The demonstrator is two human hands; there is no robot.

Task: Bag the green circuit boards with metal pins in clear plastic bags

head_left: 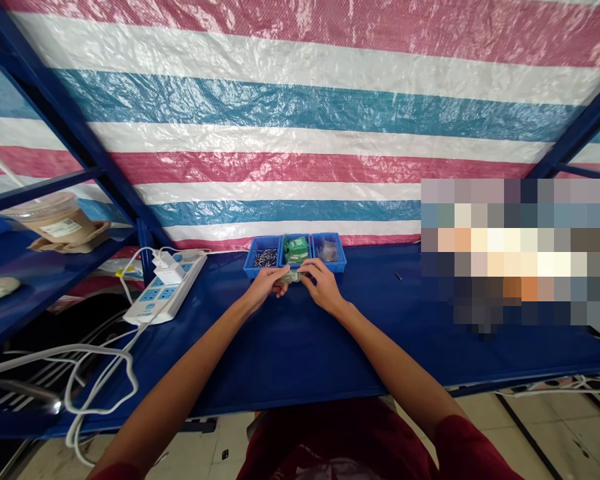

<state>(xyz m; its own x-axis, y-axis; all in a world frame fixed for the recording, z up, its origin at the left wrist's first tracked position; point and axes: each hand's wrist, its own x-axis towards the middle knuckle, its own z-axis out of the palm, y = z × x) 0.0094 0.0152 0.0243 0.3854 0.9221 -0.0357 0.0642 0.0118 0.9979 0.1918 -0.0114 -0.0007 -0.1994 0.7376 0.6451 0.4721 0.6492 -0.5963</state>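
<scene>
My left hand [269, 285] and my right hand [322, 284] meet over the blue table, in front of three small bins. Between their fingertips is a small, pale green, see-through piece [293, 276], pinched from both sides; its exact kind is too small to tell. Just beyond my left hand, the left blue bin [255, 272] holds many short dark metal pins or screws [266, 258]. Green packets or parts [297, 249] fill the middle bin. In the right blue bin [340, 266] lie clear plastic pieces [328, 251].
A white power strip [173, 287] with a plugged-in charger [169, 268] and looped white cables [130, 380] lies left. One small dark pin [399, 276] rests on the table [280, 360] to the right. A lidded cup [60, 220] stands on the left shelf. The far right is blurred out.
</scene>
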